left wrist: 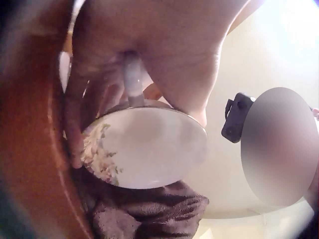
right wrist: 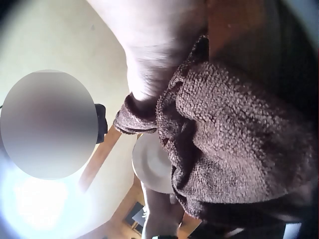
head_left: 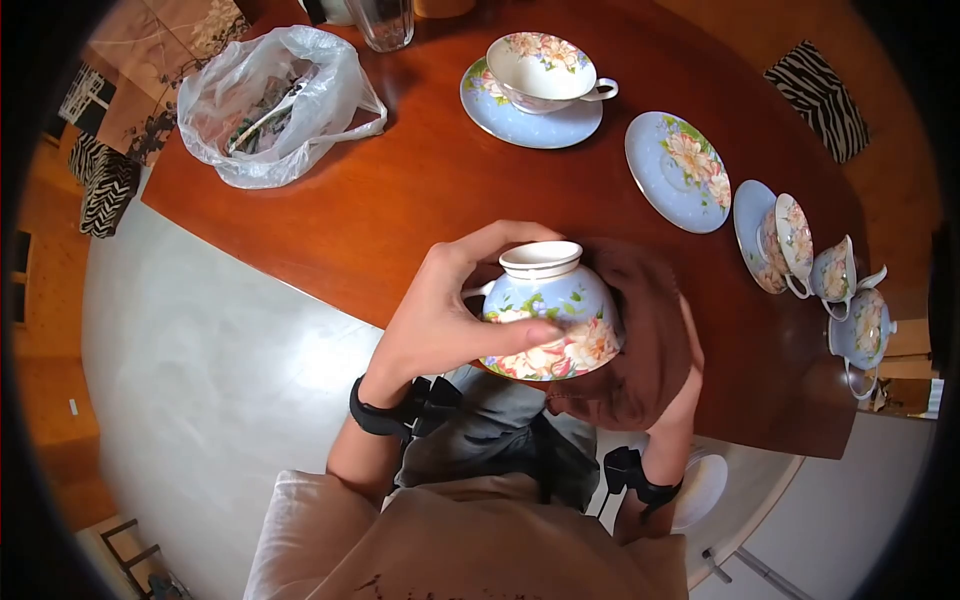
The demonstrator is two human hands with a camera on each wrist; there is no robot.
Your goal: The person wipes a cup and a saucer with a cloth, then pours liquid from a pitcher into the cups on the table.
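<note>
Upside down at the near edge of the desk (head_left: pixel 430 200): floral cup (head_left: pixel 555 310), foot (head_left: pixel 540 258) up, handle (left wrist: pixel 133 82) leftward. Gripped directly by the left hand (head_left: pixel 440 310); flanked on the right by brown cloth (head_left: pixel 645 330) mostly covering the right hand (head_left: pixel 692 350), fingers hidden, hold impossible to tell.

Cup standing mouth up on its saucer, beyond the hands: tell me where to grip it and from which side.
Probably best pinched by the handle, coming from the person's right: in the head view the loop juts that way, past the saucer, with bare table before the next saucer. The cup flares wide at the rim, so the bowl looks harder to grasp.
</note>
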